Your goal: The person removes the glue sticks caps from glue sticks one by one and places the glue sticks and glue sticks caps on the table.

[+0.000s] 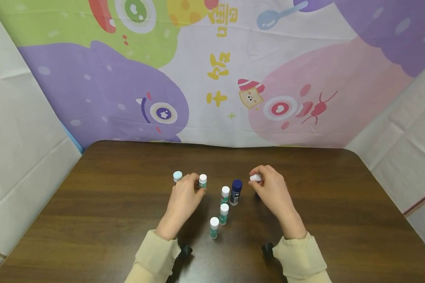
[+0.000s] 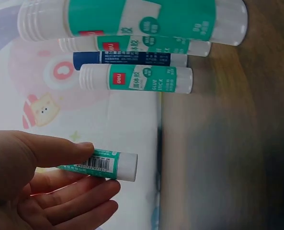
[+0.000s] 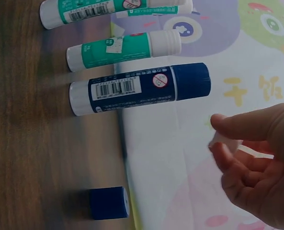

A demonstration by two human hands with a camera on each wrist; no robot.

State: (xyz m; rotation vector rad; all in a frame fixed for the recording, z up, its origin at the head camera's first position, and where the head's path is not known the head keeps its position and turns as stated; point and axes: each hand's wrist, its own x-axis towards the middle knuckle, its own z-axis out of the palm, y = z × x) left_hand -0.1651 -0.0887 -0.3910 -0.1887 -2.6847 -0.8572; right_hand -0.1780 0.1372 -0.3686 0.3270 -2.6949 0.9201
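Note:
In the head view my left hand [image 1: 185, 194] grips a green glue stick [image 1: 203, 181] with a white top, thumb and fingers around its body. The left wrist view shows the barcode on this glue stick [image 2: 101, 164] and its white base clear of the tabletop. My right hand [image 1: 273, 190] pinches a small white cap [image 1: 255, 178] between thumb and fingertips, above the table. Below that hand lies a dark blue cap [image 3: 109, 203]. Between the hands stands a navy glue stick [image 1: 236, 192], upright, its blue cap on.
Three green glue sticks with white tops stand upright mid-table: one [image 1: 225, 193] beside the navy stick, another [image 1: 224, 214] before it, a third [image 1: 214, 228] nearest me. A light-blue-topped stick [image 1: 177, 176] is partly behind my left hand. A printed cloth [image 1: 219, 129] hangs behind the brown table [image 1: 102, 204].

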